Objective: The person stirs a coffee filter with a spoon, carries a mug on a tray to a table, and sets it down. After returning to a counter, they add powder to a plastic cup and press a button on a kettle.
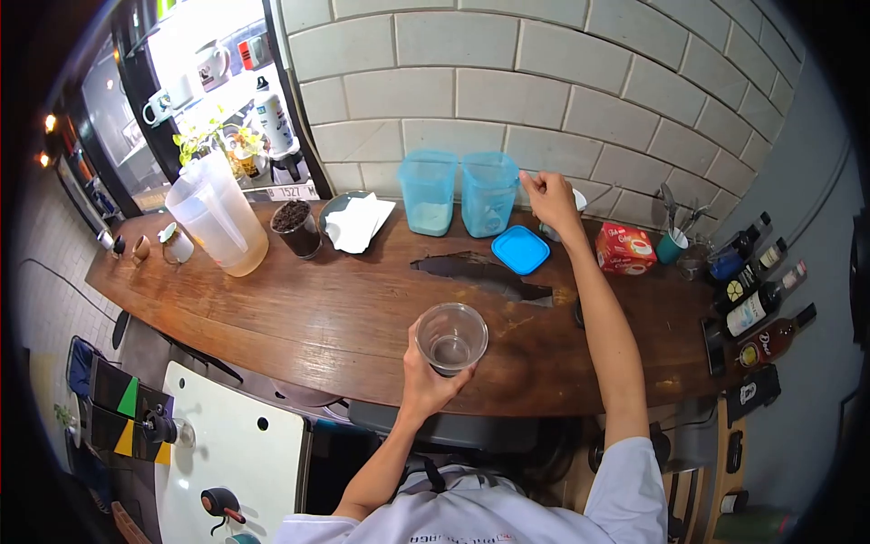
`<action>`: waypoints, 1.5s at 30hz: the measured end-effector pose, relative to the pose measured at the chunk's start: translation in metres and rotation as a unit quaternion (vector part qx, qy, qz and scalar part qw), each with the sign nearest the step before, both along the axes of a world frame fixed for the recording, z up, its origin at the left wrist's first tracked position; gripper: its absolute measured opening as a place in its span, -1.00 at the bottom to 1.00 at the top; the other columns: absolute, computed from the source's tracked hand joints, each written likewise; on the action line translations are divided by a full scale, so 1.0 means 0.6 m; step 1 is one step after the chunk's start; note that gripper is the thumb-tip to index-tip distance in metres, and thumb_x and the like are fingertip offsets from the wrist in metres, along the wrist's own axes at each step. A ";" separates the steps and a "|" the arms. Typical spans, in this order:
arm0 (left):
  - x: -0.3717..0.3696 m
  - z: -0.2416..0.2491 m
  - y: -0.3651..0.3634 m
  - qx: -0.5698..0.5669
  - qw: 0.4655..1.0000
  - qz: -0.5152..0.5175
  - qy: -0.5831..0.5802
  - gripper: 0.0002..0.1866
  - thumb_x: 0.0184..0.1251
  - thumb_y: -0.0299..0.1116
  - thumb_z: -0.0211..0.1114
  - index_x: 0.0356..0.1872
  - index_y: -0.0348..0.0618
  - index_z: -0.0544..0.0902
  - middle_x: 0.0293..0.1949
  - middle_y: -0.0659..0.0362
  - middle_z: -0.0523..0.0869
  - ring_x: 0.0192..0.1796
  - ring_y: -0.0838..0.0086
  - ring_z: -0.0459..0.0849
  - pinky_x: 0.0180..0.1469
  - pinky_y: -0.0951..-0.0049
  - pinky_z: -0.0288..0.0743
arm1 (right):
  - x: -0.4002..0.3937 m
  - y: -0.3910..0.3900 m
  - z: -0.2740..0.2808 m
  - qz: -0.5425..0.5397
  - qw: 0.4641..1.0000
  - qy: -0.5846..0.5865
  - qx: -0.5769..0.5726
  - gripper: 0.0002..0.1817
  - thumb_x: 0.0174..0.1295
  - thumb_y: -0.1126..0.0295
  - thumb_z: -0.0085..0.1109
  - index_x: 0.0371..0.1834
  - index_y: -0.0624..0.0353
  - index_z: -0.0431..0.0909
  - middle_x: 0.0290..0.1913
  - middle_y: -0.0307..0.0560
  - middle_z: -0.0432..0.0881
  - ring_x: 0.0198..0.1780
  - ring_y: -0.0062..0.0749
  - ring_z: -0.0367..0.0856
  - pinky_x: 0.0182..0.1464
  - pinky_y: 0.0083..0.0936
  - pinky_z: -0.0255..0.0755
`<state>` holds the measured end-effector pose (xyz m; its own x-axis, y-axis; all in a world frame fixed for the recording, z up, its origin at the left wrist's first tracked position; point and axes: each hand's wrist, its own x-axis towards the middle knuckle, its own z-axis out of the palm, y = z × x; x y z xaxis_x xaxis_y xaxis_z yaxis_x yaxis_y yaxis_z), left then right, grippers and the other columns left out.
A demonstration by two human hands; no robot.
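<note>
My left hand (433, 381) is wrapped around a clear plastic cup (451, 337), held upright over the front part of the wooden counter; it looks empty. At the back, my right hand (551, 204) has its fingers closed beside the rim of the right-hand blue translucent container (488, 195). What those fingers pinch, if anything, I cannot make out. A second blue container (429, 195) stands just to the left, with whitish contents low inside. Below my right wrist lies a bright blue lid (521, 250). Partly behind that wrist is a white container (578, 199).
On the wooden counter (299, 317) stand a large pitcher (217, 213), a cup of dark crumbs (296, 229) and a plate with white paper (356, 222). Rightward are a red box (625, 249), a cup of spoons (671, 245) and several bottles (757, 304).
</note>
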<state>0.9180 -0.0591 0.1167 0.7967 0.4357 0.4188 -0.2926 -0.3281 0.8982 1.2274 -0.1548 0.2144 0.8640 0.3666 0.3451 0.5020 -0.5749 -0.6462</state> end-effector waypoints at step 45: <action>-0.003 0.000 0.002 0.030 0.999 0.040 -0.002 -0.15 -0.18 -0.37 0.57 0.23 -0.32 0.35 0.13 -0.02 0.50 0.14 0.25 0.59 0.18 0.24 0.52 | 0.123 0.094 0.062 0.070 0.931 0.037 -0.357 -0.77 -0.15 0.44 0.48 -0.68 0.26 0.56 -0.73 -0.08 0.51 -0.67 -0.36 0.47 -0.63 -0.35 0.32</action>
<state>0.9162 -0.0578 0.1167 0.7586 0.4713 0.4499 -0.2674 -0.4046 0.8746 1.3012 -0.0984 0.2517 0.8024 0.5901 -0.0891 0.5732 -0.8036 -0.1602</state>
